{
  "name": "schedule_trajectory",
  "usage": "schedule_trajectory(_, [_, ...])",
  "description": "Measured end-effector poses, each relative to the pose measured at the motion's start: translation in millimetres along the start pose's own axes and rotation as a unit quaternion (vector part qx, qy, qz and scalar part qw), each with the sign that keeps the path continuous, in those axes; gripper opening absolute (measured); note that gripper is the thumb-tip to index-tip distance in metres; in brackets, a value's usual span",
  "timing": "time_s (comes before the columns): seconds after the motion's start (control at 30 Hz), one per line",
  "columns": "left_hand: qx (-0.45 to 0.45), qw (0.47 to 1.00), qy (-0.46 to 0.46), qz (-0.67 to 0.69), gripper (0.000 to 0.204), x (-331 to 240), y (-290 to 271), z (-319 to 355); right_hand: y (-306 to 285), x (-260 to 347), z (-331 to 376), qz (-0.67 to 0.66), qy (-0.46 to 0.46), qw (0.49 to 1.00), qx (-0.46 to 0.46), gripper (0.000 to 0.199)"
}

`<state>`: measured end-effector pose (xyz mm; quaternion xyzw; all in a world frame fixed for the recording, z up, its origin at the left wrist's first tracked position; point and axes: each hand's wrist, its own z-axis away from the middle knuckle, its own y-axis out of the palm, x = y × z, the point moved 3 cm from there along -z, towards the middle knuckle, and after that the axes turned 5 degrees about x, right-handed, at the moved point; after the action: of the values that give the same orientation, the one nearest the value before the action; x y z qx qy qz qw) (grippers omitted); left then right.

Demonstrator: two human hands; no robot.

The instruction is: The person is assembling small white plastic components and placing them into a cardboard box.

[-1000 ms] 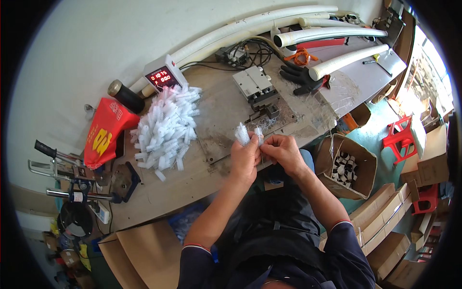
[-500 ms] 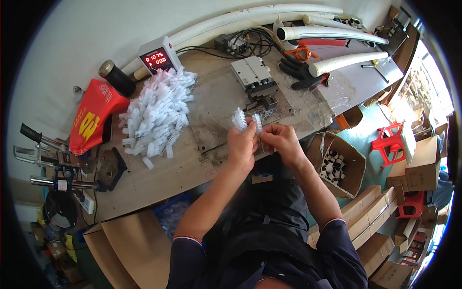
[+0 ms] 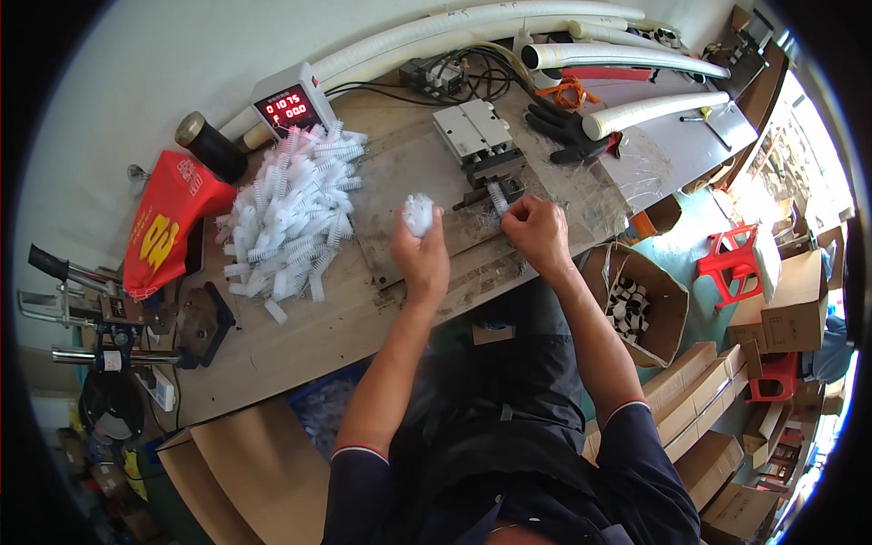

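**Bench entry: white bristle pieces fed to a small press fixture**

Left hand (image 3: 422,259): centre of the frame, fingers closed around a bunch of white bristle pieces (image 3: 418,214), held upright above the metal plate (image 3: 409,195).

Right hand (image 3: 538,232): just right of centre, fingertips pinched together on a single bristle piece (image 3: 497,196) at the mouth of the grey fixture (image 3: 480,141).

Handling note: the step appears to be seating one piece in the fixture. It is judged best done with the piece lined up square to the slot, the pinch kept near the piece's end, and the bunch held well apart from the fixture so stray bristles do not snag.

Surroundings: heap of finished white brush strips (image 3: 291,213) at upper left; digital counter box (image 3: 289,105) above it; red bag (image 3: 168,227) at left; black glove (image 3: 565,127) and white tubes (image 3: 636,113) at upper right; open carton (image 3: 636,304) of small parts at right, below the bench edge.

Hard to make out: the slot itself is hidden behind the right fingers; whether the piece is already seated cannot be told. The bunch's count is unreadable. The carton's contents are too small to identify.
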<state>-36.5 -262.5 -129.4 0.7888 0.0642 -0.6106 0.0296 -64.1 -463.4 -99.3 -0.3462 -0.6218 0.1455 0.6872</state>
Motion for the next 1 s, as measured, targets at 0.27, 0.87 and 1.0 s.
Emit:
schedule_trajectory(0.27, [0.005, 0.999, -0.001, 0.037, 0.016, 3.1, -3.3, 0.1, 3.1, 4.2, 0.4, 0.004, 0.018, 1.0, -0.022, 0.019])
schedule_trajectory(0.87, [0.025, 1.0, 0.007, 0.007, 0.013, -5.1, -2.4, 5.4, 11.8, 0.5, 8.2, -0.031, 0.016, 0.995, -0.092, 0.018])
schedule_trajectory(1.0, [0.014, 0.999, 0.024, 0.017, 0.011, -4.5, -1.5, 4.7, 12.3, 2.6, 6.5, -0.035, 0.024, 0.995, -0.087, 0.018])
